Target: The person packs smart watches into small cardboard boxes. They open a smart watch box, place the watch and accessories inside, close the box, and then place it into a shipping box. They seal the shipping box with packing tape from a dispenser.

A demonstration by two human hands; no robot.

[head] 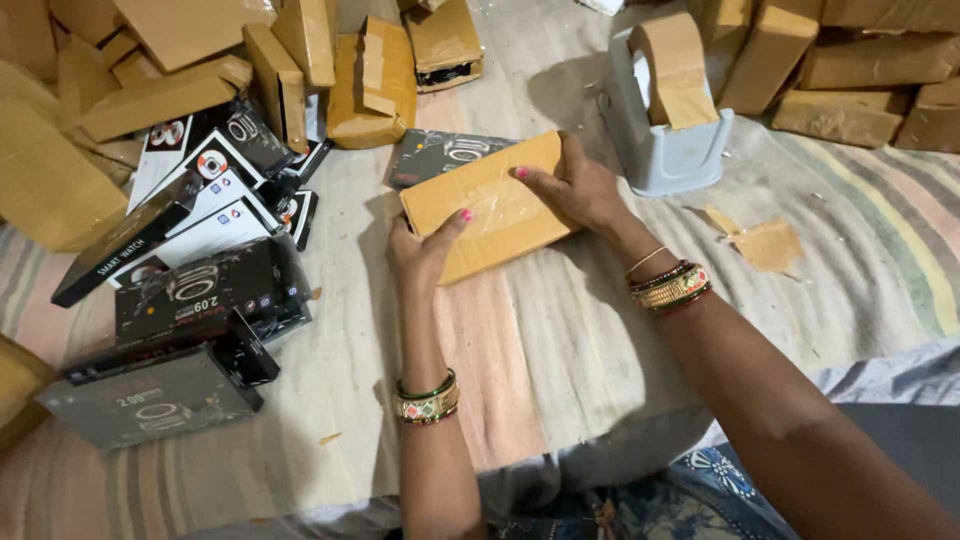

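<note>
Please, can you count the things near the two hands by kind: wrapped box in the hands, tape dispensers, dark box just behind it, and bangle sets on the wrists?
Brown wrapped box, held by left hand and right hand: 1
Grey tape dispenser: 1
Dark box behind it: 1
Bangle sets, left wrist and right wrist: 2
Total: 5

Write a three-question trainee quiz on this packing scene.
1. True or false: both hands, left hand and right hand, touch the brown-paper-wrapped box.
2. What stands in the grey tape dispenser? A) a roll of brown tape B) scissors C) a bottle
3. On which side of the wrapped box does the pile of black and white product boxes lie, the person's left or right?

Key: 1 true; 2 A; 3 left.
</note>
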